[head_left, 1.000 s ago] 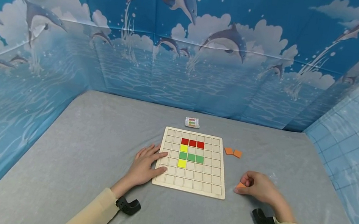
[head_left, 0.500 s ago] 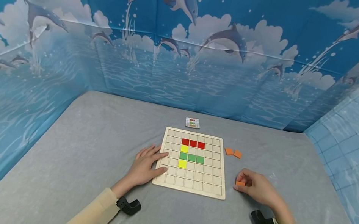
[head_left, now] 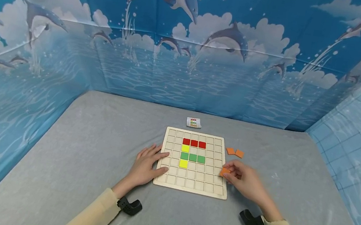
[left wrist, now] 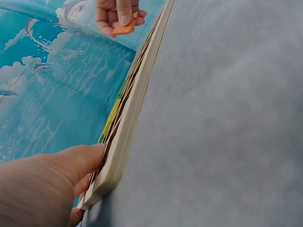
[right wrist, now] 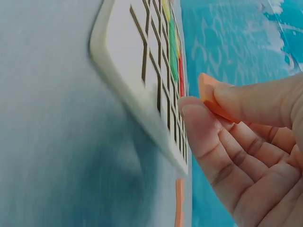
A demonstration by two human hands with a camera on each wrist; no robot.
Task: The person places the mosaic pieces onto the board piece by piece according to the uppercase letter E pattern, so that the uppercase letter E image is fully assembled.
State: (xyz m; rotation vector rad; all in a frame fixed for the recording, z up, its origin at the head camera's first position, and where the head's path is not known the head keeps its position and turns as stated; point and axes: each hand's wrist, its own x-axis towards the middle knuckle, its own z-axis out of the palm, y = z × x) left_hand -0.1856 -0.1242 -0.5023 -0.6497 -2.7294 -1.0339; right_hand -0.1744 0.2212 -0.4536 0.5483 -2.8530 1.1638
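A wooden grid board (head_left: 194, 186) lies flat on the grey table, with red tiles (head_left: 194, 143), yellow tiles (head_left: 183, 163) and green tiles (head_left: 193, 157) set in its squares. My left hand (head_left: 146, 167) rests at the board's left edge, thumb and index finger reaching over the rim, the other fingers spread on the cloth. Between thumb and fingers, my right hand (head_left: 247, 181) pinches an orange square tile (head_left: 225, 172), held just above the board's right edge. From the right wrist view, that tile (right wrist: 207, 92) is tilted and apart from the board.
Two loose orange tiles (head_left: 235, 152) lie beside the board's upper right edge. Behind the board is a small printed pattern card (head_left: 193, 122). A dolphin-print curtain (head_left: 185, 75) encloses the back and sides of the grey cloth-covered table (head_left: 123, 127).
The right hand has moved left and slightly away from the body with the orange tile, from the cloth to over the board's right edge. The left hand has stayed in place.
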